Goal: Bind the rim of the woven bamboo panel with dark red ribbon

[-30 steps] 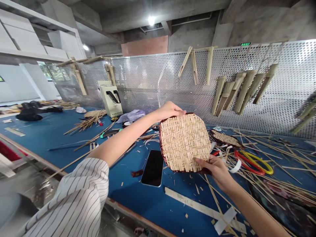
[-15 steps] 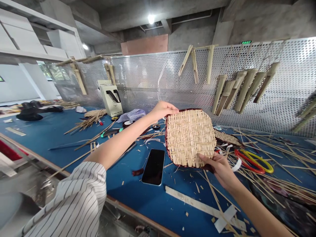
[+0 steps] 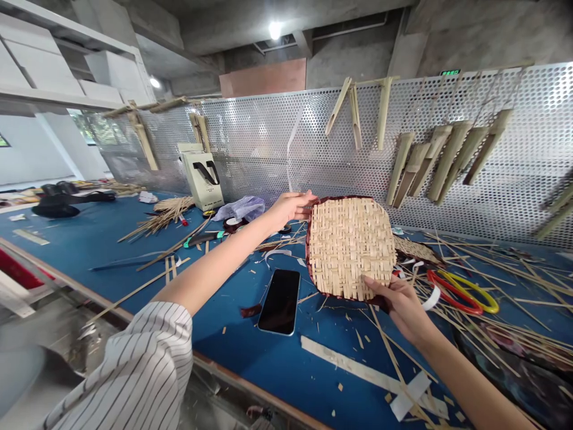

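A woven bamboo fan (image 3: 351, 248), a rounded square of pale strips with dark red edging, is held up above the table with its flat face toward me. My right hand (image 3: 400, 301) grips its lower right part, thumb on the weave and fingers behind. At the upper left corner, my left hand (image 3: 290, 208) has its fingers pinched at the dark red edging; the thumb is hidden. Below the fan, a black-screened phone (image 3: 279, 301) lies on the blue table (image 3: 242, 364).
Loose bamboo strips (image 3: 510, 269) cover the right side, beside red and yellow handles (image 3: 468, 292). A pale flat strip (image 3: 340, 358) lies in front. Further left are a green-and-black tool (image 3: 203, 239), a bamboo bundle (image 3: 165, 215) and a box (image 3: 202, 179). A perforated metal panel (image 3: 255, 143) stands behind.
My left hand has shifted left and slightly down, from the fan's top edge to its upper left corner. The fan has moved a little to the right, still in my right hand.
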A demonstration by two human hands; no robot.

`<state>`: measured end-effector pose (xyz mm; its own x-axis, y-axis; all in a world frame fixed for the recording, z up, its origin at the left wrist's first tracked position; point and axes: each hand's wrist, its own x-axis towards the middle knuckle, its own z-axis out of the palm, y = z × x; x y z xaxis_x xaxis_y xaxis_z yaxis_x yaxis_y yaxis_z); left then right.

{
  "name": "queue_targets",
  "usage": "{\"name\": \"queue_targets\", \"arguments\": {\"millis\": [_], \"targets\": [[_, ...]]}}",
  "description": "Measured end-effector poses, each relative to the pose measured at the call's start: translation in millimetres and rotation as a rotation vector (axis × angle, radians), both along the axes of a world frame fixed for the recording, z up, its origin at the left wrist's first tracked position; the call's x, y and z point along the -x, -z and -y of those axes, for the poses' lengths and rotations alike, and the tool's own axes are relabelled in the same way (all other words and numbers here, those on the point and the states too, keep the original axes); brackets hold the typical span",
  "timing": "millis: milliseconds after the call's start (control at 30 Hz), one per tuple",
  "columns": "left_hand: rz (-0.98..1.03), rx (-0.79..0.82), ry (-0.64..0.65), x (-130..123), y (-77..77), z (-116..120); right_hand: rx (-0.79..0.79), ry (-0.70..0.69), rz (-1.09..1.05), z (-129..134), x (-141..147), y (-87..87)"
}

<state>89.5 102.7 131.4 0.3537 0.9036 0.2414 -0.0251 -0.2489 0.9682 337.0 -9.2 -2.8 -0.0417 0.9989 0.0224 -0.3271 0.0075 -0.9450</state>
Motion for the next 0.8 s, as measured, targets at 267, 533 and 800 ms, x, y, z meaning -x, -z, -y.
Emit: {"name": "queue_targets", "arguments": {"millis": [267,533,800], "targets": [[-0.040,-0.023,-0.081,-0.2,2.5,4.8,0.008,-0.007,-0.016,1.8,1.6,-2.4],[0.023,-0.032,-0.165,-8.4,26.9,1.3,0.036,0.029,-0.035,-1.5,1.3,3.8],[-0.044,0.014,-0.016,-9.1,40.1,14.3,0.023,0.052,-0.106,-2.0,-0.6,0.5]]}}
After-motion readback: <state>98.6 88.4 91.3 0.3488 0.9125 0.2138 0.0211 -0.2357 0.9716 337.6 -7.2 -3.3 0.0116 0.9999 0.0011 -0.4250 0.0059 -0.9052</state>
